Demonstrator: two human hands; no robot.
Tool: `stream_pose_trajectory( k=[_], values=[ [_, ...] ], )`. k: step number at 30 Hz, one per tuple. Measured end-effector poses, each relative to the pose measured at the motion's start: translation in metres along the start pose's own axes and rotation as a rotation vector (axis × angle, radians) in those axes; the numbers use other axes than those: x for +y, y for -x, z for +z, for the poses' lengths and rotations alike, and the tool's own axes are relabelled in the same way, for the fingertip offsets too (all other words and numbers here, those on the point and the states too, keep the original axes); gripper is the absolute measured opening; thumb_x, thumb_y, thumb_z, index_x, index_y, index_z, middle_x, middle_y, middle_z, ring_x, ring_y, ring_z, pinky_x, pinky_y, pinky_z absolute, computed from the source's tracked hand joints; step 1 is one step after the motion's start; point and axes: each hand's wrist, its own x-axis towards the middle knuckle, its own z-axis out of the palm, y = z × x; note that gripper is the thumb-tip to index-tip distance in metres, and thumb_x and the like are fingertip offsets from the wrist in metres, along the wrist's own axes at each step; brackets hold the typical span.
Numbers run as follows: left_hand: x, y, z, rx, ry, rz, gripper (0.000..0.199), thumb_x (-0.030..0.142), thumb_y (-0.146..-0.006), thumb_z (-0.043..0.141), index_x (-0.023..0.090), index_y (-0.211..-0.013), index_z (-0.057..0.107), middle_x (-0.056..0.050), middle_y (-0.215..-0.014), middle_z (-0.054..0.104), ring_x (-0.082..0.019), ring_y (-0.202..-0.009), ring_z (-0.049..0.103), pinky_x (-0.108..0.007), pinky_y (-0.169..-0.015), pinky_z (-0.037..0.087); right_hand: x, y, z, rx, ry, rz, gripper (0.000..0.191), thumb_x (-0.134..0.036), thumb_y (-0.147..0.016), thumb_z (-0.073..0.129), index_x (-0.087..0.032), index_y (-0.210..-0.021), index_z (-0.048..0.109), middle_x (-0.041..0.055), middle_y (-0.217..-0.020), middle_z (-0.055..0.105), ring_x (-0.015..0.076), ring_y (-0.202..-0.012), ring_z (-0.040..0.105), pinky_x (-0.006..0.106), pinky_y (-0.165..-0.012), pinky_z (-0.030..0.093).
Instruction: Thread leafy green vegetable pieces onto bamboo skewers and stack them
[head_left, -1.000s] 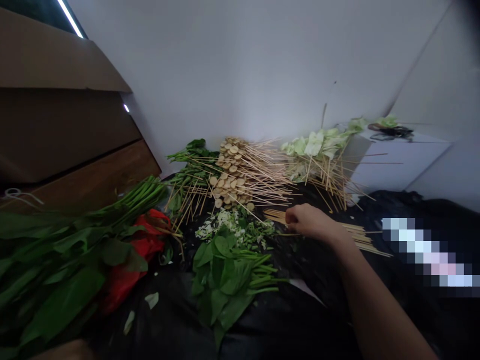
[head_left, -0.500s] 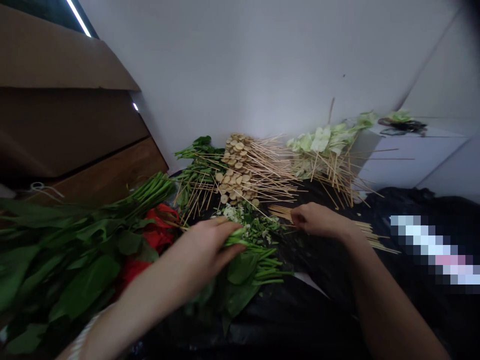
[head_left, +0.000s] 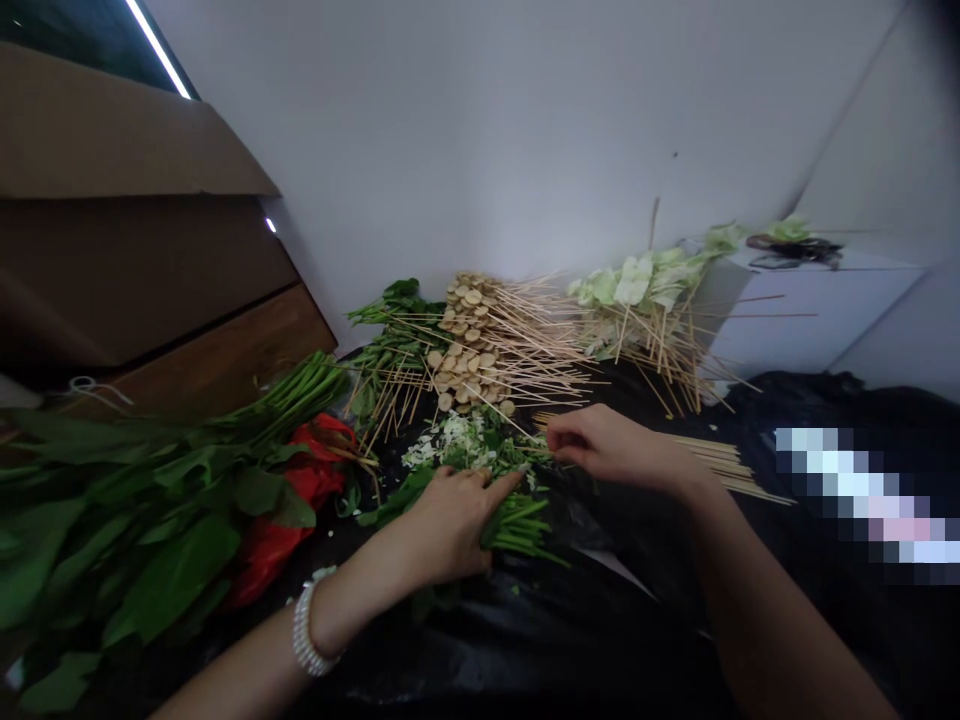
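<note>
My left hand (head_left: 457,525) lies over a small bunch of leafy greens (head_left: 521,528), its fingers and thumb around the bunch. The cut stems stick out to the right, and the index finger points towards chopped green and white bits (head_left: 457,440). My right hand (head_left: 600,445) is closed with bent fingertips just right of those bits. It is above a row of bamboo skewers (head_left: 724,468), which shows on both sides of the hand. Whatever its fingertips pinch is hidden or too thin to make out.
Skewered round slices (head_left: 469,375) are piled at the back, beside skewered greens (head_left: 401,340) and skewered pale leaves (head_left: 637,280). Large leafy greens (head_left: 172,500) lie left on a red bag (head_left: 277,540). Black plastic sheeting (head_left: 480,665) covers the work surface. A cardboard box (head_left: 135,270) stands left.
My left hand has moved down and right from pinching a green stem to lying over the bunch. My right hand has shifted left, away from the skewer row's middle.
</note>
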Motion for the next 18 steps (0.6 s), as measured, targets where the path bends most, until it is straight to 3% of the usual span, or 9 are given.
stream_pose_trajectory(
  k=[3, 6, 8, 10, 12, 13, 15, 16, 18],
  values=[
    [-0.004, 0.001, -0.017, 0.045, -0.087, -0.103, 0.084, 0.024, -0.066, 0.067, 0.024, -0.144, 0.037, -0.013, -0.111, 0.064, -0.033, -0.1, 0.062, -0.046, -0.087, 0.045, -0.007, -0.002, 0.002, 0.077, 0.0, -0.02, 0.014, -0.01, -0.082, 0.052, -0.019, -0.075, 0.061, -0.0019, -0.07, 0.061, 0.0113, -0.065, 0.051, 0.022, -0.061, 0.034],
    [-0.011, 0.0, -0.01, 0.15, -0.134, -0.248, 0.083, 0.026, -0.071, 0.068, 0.019, -0.147, 0.033, -0.019, -0.12, 0.06, -0.038, -0.114, 0.055, -0.053, -0.097, 0.037, -0.015, -0.006, 0.009, 0.201, 0.023, -0.013, 0.013, -0.014, -0.088, 0.049, -0.019, -0.083, 0.061, -0.0003, -0.078, 0.062, 0.0119, -0.07, 0.053, 0.023, -0.066, 0.036],
    [-0.019, 0.0, 0.003, 0.139, -0.018, -0.214, 0.093, 0.037, -0.068, 0.074, 0.02, -0.148, 0.029, -0.021, -0.136, 0.051, -0.039, -0.126, 0.046, -0.054, -0.104, 0.031, -0.019, -0.011, 0.019, 0.261, 0.032, -0.017, 0.013, -0.017, -0.092, 0.047, -0.018, -0.089, 0.06, 0.0009, -0.083, 0.064, 0.0127, -0.075, 0.055, 0.024, -0.07, 0.038],
    [-0.031, 0.001, 0.011, 0.052, 0.186, -0.079, 0.105, 0.052, -0.06, 0.078, 0.022, -0.148, 0.03, -0.02, -0.15, 0.035, -0.039, -0.137, 0.032, -0.052, -0.109, 0.028, -0.023, -0.017, 0.033, 0.279, 0.048, -0.027, 0.015, -0.019, -0.095, 0.045, -0.018, -0.094, 0.06, 0.0022, -0.087, 0.065, 0.0137, -0.079, 0.057, 0.025, -0.074, 0.039],
    [-0.048, 0.001, 0.005, 0.139, 0.365, -0.08, 0.093, 0.056, -0.067, 0.073, 0.022, -0.146, 0.037, -0.017, -0.154, 0.029, -0.036, -0.139, 0.03, -0.048, -0.11, 0.029, -0.028, -0.022, 0.046, 0.278, 0.094, -0.028, 0.017, -0.019, -0.096, 0.043, -0.018, -0.098, 0.06, 0.0038, -0.09, 0.065, 0.015, -0.082, 0.058, 0.026, -0.076, 0.041],
    [-0.058, 0.0, -0.002, 0.228, 0.446, -0.093, 0.074, 0.055, -0.075, 0.066, 0.023, -0.139, 0.047, -0.015, -0.153, 0.033, -0.033, -0.137, 0.035, -0.045, -0.109, 0.032, -0.029, -0.024, 0.052, 0.284, 0.117, -0.02, 0.019, -0.019, -0.096, 0.042, -0.018, -0.1, 0.06, 0.0045, -0.091, 0.065, 0.0155, -0.083, 0.059, 0.026, -0.076, 0.042],
    [-0.075, -0.006, -0.018, 0.392, 0.585, -0.125, 0.041, 0.05, -0.086, 0.055, 0.021, -0.111, 0.071, -0.01, -0.133, 0.058, -0.028, -0.122, 0.053, -0.037, -0.102, 0.04, -0.032, -0.027, 0.061, 0.337, 0.154, 0.019, 0.022, -0.017, -0.096, 0.04, -0.018, -0.104, 0.06, 0.0058, -0.093, 0.065, 0.0163, -0.086, 0.06, 0.026, -0.078, 0.043],
    [-0.082, -0.009, -0.024, 0.449, 0.645, -0.163, 0.039, 0.049, -0.086, 0.054, 0.019, -0.099, 0.074, -0.009, -0.113, 0.069, -0.026, -0.105, 0.062, -0.034, -0.092, 0.046, -0.032, -0.028, 0.064, 0.383, 0.161, 0.047, 0.023, -0.017, -0.096, 0.039, -0.018, -0.106, 0.06, 0.0063, -0.095, 0.065, 0.0165, -0.087, 0.06, 0.027, -0.078, 0.043],
    [-0.091, -0.017, -0.028, 0.446, 0.73, -0.186, 0.037, 0.048, -0.084, 0.058, 0.017, -0.089, 0.076, -0.005, -0.088, 0.074, -0.022, -0.083, 0.066, -0.028, -0.077, 0.05, -0.031, -0.03, 0.067, 0.488, 0.167, 0.095, 0.025, -0.016, -0.096, 0.038, -0.018, -0.109, 0.06, 0.0071, -0.098, 0.064, 0.017, -0.09, 0.061, 0.027, -0.08, 0.044]
  ],
)
